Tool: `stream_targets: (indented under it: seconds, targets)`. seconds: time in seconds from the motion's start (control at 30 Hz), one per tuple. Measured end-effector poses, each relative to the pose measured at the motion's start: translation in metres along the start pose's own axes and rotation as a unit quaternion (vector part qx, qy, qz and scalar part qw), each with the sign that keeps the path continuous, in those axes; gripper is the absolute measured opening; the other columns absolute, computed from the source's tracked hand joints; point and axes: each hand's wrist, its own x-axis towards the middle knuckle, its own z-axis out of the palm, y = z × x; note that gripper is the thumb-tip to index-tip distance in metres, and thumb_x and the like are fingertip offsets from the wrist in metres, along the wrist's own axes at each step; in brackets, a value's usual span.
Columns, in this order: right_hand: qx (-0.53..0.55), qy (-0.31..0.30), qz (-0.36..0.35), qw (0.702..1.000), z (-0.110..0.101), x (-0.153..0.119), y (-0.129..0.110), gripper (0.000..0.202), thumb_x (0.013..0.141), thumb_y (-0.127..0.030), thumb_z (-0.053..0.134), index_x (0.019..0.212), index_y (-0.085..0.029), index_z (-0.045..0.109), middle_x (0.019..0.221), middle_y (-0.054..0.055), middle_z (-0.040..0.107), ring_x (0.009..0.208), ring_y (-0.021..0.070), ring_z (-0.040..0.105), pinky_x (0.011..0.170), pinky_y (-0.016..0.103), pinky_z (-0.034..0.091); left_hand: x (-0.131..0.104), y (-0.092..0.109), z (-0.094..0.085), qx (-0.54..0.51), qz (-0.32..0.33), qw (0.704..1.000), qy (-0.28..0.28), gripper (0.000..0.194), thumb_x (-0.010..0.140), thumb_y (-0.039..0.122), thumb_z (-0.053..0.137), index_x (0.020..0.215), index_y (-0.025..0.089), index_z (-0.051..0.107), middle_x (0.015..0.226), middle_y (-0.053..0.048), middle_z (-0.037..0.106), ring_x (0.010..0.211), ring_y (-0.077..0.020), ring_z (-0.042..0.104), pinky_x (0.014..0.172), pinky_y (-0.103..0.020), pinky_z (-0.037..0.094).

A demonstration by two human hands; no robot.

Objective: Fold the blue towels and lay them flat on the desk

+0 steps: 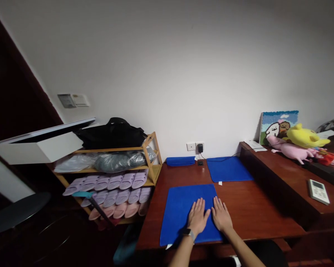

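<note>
Two hands of ours lie palm down at the front of the desk (267, 211), the left hand (197, 218) on a spread blue cloth (178, 207) and the right hand (223, 217) across its right edge. The fingers of the left hand are straight and nearly together, its thumb angled out toward the right hand. The right hand's fingers are also straight, slightly parted at the tips, with its thumb beside them. We pinch nothing. The blue cloth lies flat beneath and to the left of our fingers, and a small white tag (169, 246) shows at its near edge. We wear a watch (188, 233) on the left wrist.

Beyond the fingers, by the wall (167, 74), we see a folded cloth (180, 161) on the left and a second flat cloth (229, 170) on the right. Between them, a black plug (200, 148) sits in a wall socket, with a thin cable running right from it.

To the right of our fingers, a raised surface (292, 181) holds a white remote-like device (318, 191), a pink plush toy (292, 150), a yellow plush toy (304, 136) and a picture of cartoon animals (280, 124) against the wall. Well to the left, a wooden rack (153, 172) carries a black bag (111, 135) on top, plastic-wrapped items (114, 161) below it, then purple slippers (115, 181) and pink slippers (120, 210).
</note>
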Motion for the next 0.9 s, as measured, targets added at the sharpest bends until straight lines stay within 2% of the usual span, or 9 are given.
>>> stream_targets:
  seconds: [0.13, 0.2, 0.27, 0.33, 0.6, 0.67, 0.77, 0.9]
  targets:
    - [0.018, 0.002, 0.016, 1.000, 0.003, 0.001, -0.002, 0.068, 0.103, -0.042, 0.011, 0.162, -0.009, 0.017, 0.170, 0.004, 0.016, 0.158, 0.0206, 0.014, 0.129, 0.040, 0.010, -0.049, -0.084, -0.026, 0.050, -0.131, 0.990, 0.026, 0.077, 0.103, 0.062, 0.013, 0.162, 0.015, 0.028, 0.168, -0.010, 0.026, 0.157, -0.0255, 0.021, 0.129, -0.048, 0.021]
    - [0.017, -0.001, 0.019, 1.000, 0.004, 0.002, -0.002, 0.068, 0.103, -0.043, 0.012, 0.162, -0.009, 0.017, 0.170, 0.004, 0.016, 0.158, 0.0206, 0.014, 0.129, 0.040, 0.009, -0.072, -0.116, -0.033, 0.065, -0.178, 0.981, 0.046, 0.079, 0.102, 0.063, 0.014, 0.162, 0.013, 0.026, 0.168, -0.011, 0.026, 0.156, -0.0264, 0.022, 0.128, -0.049, 0.023]
    - [0.017, -0.004, 0.022, 1.000, 0.003, 0.003, -0.002, 0.068, 0.102, -0.043, 0.013, 0.162, -0.009, 0.017, 0.170, 0.005, 0.016, 0.158, 0.0208, 0.014, 0.129, 0.041, 0.009, -0.087, -0.133, -0.037, 0.073, -0.194, 0.976, 0.061, 0.078, 0.102, 0.063, 0.014, 0.162, 0.013, 0.025, 0.168, -0.011, 0.026, 0.156, -0.0260, 0.024, 0.127, -0.049, 0.024]
    - [0.020, -0.008, 0.024, 0.999, 0.003, 0.002, -0.002, 0.068, 0.102, -0.042, 0.014, 0.162, -0.009, 0.018, 0.170, 0.005, 0.018, 0.158, 0.0214, 0.014, 0.129, 0.041, 0.010, -0.094, -0.136, -0.037, 0.077, -0.194, 0.976, 0.068, 0.078, 0.103, 0.062, 0.014, 0.162, 0.014, 0.025, 0.168, -0.011, 0.027, 0.156, -0.0252, 0.024, 0.127, -0.048, 0.025]
    - [0.040, 0.025, 0.017, 0.999, 0.020, -0.027, 0.008, 0.070, 0.102, -0.049, 0.015, 0.162, -0.014, 0.022, 0.169, 0.004, 0.021, 0.157, 0.0223, 0.017, 0.129, 0.046, 0.013, -0.093, -0.127, -0.047, 0.080, -0.197, 0.976, 0.055, 0.080, 0.103, 0.063, 0.017, 0.161, 0.010, 0.027, 0.167, -0.013, 0.027, 0.156, -0.0260, 0.024, 0.128, -0.049, 0.024]
    - [0.041, 0.027, 0.012, 0.999, 0.022, -0.030, 0.008, 0.069, 0.102, -0.048, 0.015, 0.162, -0.014, 0.023, 0.169, 0.004, 0.021, 0.157, 0.0222, 0.017, 0.129, 0.045, 0.012, -0.087, -0.114, -0.049, 0.078, -0.197, 0.975, 0.073, 0.080, 0.103, 0.063, 0.019, 0.161, 0.009, 0.026, 0.168, -0.014, 0.025, 0.156, -0.0270, 0.022, 0.128, -0.049, 0.023]
    - [0.041, 0.027, 0.014, 0.999, 0.020, -0.030, 0.007, 0.069, 0.102, -0.048, 0.014, 0.162, -0.014, 0.022, 0.169, 0.004, 0.020, 0.157, 0.0226, 0.015, 0.129, 0.045, 0.011, -0.065, -0.069, -0.043, 0.052, -0.139, 0.985, 0.092, 0.075, 0.105, 0.058, 0.015, 0.162, 0.011, 0.023, 0.170, -0.011, 0.021, 0.157, -0.0250, 0.019, 0.129, -0.046, 0.023]
    - [0.032, 0.018, 0.006, 0.999, 0.018, -0.030, 0.008, 0.068, 0.102, -0.044, 0.016, 0.162, -0.013, 0.021, 0.169, 0.005, 0.019, 0.158, 0.0232, 0.015, 0.128, 0.045, 0.012, -0.027, 0.011, -0.014, -0.005, 0.028, 0.998, 0.047, 0.066, 0.106, 0.052, 0.014, 0.163, 0.019, 0.021, 0.169, -0.006, 0.025, 0.157, -0.0222, 0.022, 0.128, -0.045, 0.025]
